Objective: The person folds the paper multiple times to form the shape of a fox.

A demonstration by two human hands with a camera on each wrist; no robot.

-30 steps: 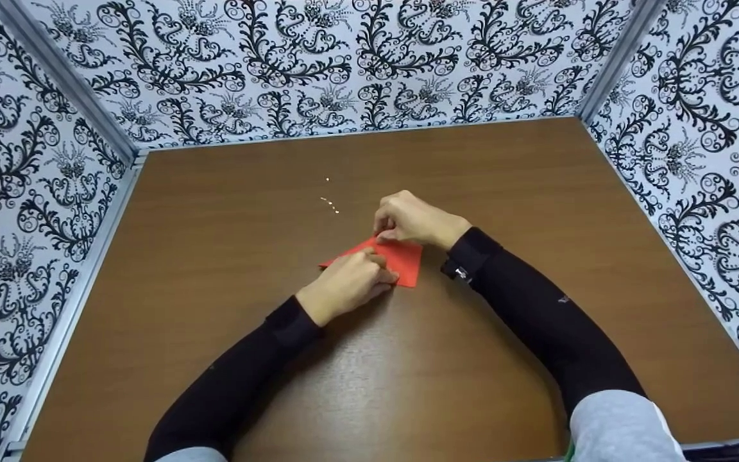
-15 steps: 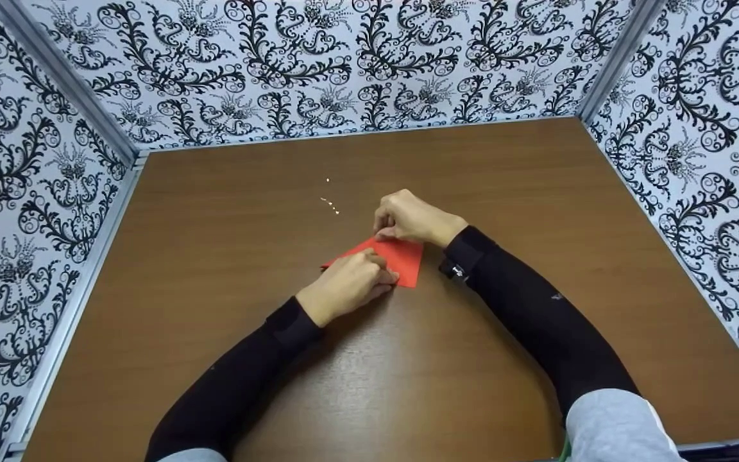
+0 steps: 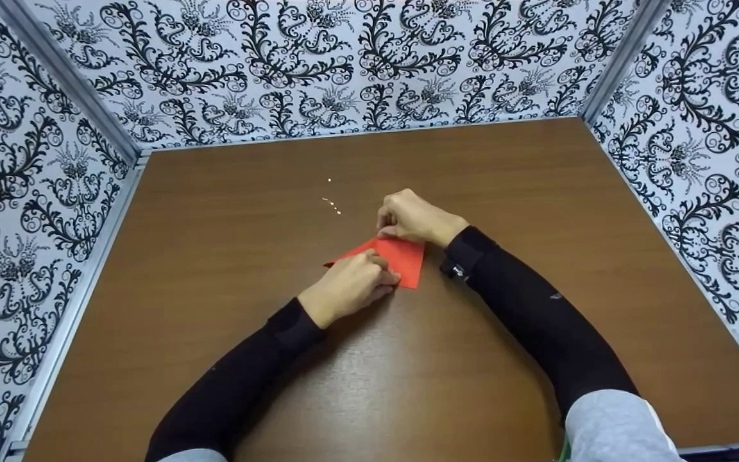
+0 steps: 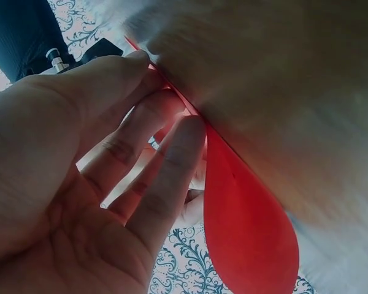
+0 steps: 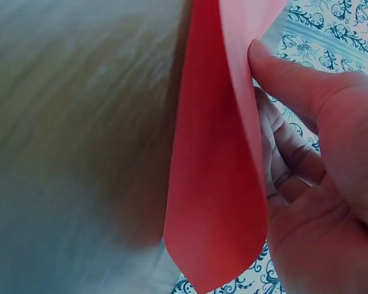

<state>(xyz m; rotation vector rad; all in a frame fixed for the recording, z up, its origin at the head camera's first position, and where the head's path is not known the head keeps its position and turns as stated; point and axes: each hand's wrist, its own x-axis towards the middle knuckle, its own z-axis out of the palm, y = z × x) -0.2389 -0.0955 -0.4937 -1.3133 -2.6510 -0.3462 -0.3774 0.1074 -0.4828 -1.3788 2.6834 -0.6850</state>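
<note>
So, the paper (image 3: pixel 410 258), a red sheet, sits just right of the centre of the frame on the brown table (image 3: pixel 356 398), with both my hands on it. My left hand (image 3: pixel 352 282) comes in from the lower left, its fingers bent and nearly closed, gripping the paper by its lower edge. My right hand (image 3: pixel 416 217) reaches in from the right and bends over the upper edge, nearly closed too. From the right wrist I can see that thumb pressed to the sheet in the upper right, the fingers behind, so I have that edge pinched. Both wrist views show the paper doubled over, its bend swelling into a round, open loop: at lower right from the left wrist, down the middle from the right. Black sleeves (image 3: pixel 241 382) cover my forearms, and a small device (image 3: pixel 457 269) sits at my right wrist. A few pale flecks (image 3: pixel 333 206) lie above and left of the paper, well apart from it. Patterned walls (image 3: pixel 369 64) fill the top and both sides.
</note>
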